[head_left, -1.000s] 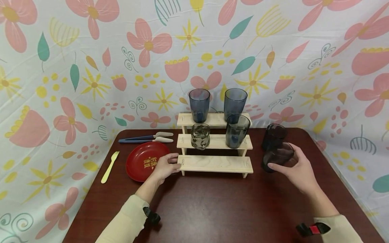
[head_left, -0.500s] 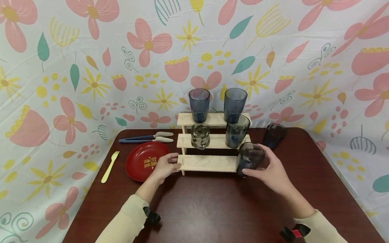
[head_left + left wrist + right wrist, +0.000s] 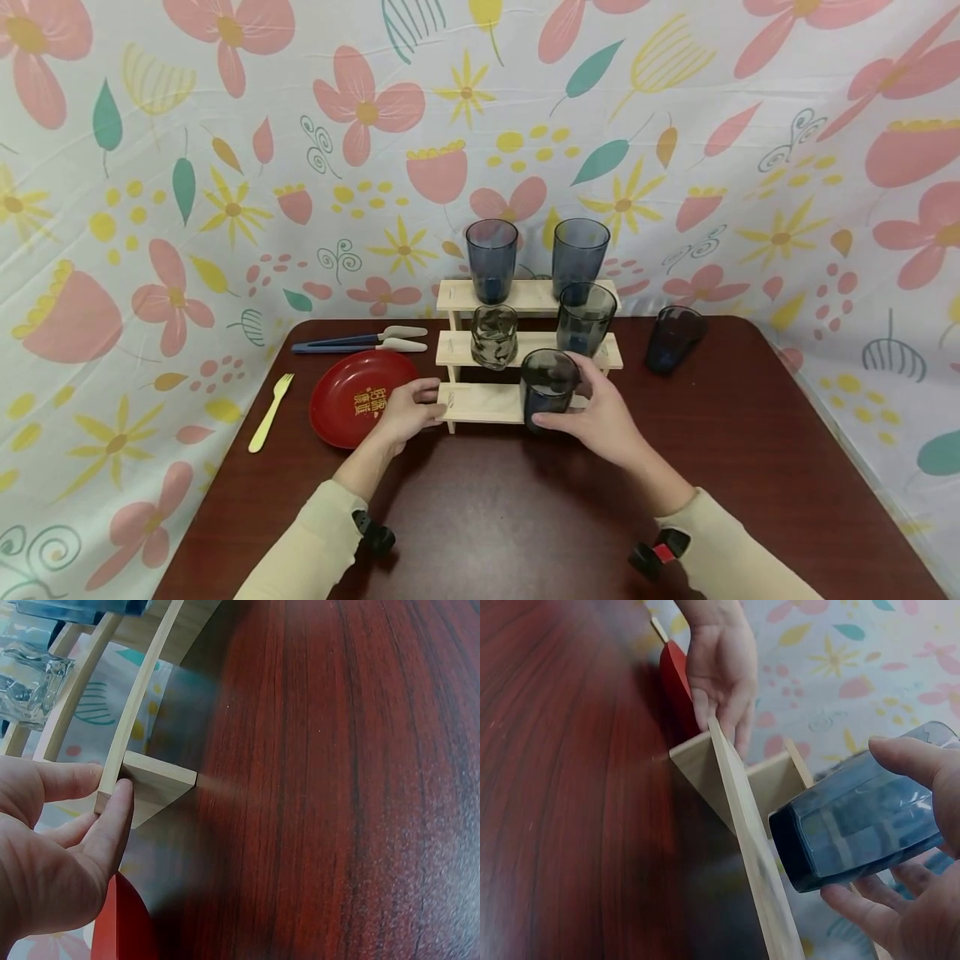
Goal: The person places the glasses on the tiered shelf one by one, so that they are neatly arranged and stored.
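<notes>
My right hand (image 3: 603,417) grips a dark blue-grey drinking glass (image 3: 547,387), upright over the lowest step of a three-step wooden rack (image 3: 480,402). In the right wrist view the base of the glass (image 3: 855,817) is close over the board. The left hand (image 3: 407,414) pinches the left end of that lowest step; its fingers (image 3: 112,825) lie above and below the board (image 3: 139,705). On the middle step stand a short wavy clear glass (image 3: 495,337) and a taller grey glass (image 3: 587,321). Two blue-tinted glasses (image 3: 492,258) occupy the top step.
Another dark glass (image 3: 673,340) stands on the brown table (image 3: 750,467), right of the rack. A red plate (image 3: 337,417) sits beside my left hand. Farther left lie a pale yellow fork (image 3: 272,412) and blue-handled utensils with whitish ends (image 3: 360,342). A flowered cloth hangs behind.
My right hand has carried the glass leftward from the table's right side to over the lowest step. The left hand has stayed at the rack's end.
</notes>
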The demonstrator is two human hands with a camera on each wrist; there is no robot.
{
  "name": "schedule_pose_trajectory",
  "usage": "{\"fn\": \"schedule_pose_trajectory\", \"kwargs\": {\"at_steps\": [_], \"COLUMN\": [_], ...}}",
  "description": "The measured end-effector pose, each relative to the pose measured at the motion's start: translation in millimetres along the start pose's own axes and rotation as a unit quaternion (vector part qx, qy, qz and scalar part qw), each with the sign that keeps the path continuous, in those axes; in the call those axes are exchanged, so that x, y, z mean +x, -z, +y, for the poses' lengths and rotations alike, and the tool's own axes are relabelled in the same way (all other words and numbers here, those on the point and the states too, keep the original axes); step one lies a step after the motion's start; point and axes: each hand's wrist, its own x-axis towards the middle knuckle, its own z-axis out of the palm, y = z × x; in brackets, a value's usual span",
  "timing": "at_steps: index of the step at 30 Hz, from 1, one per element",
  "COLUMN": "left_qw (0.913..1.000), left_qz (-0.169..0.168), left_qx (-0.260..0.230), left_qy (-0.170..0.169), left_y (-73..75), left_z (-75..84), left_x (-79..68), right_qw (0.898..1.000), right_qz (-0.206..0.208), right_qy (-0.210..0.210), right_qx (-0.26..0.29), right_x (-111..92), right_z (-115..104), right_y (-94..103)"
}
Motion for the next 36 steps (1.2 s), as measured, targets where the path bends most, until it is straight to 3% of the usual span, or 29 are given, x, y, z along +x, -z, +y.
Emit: {"fn": "schedule_pose_trajectory", "kwargs": {"at_steps": [12, 16, 36], "left_qw": [1.0000, 1.0000, 1.0000], "left_qz": [0.000, 0.000, 0.000], "left_qx": [0.000, 0.005, 0.004], "left_qy": [0.001, 0.000, 0.003], "left_y": [0.0, 0.0, 0.2], "left_z": [0.4, 0.0, 0.7], "left_x": [1.8, 1.9, -0.8], "right_qw": [1.000, 1.000, 0.998], "right_qz": [-0.005, 0.004, 0.018], "right_qy": [0.010, 0.021, 0.032], "right_qx": [0.022, 0.001, -0.044], "right_x": [24, 26, 33], "right_z": [-2, -2, -3], "right_y": [-37.7, -46.5, -70.9]}}
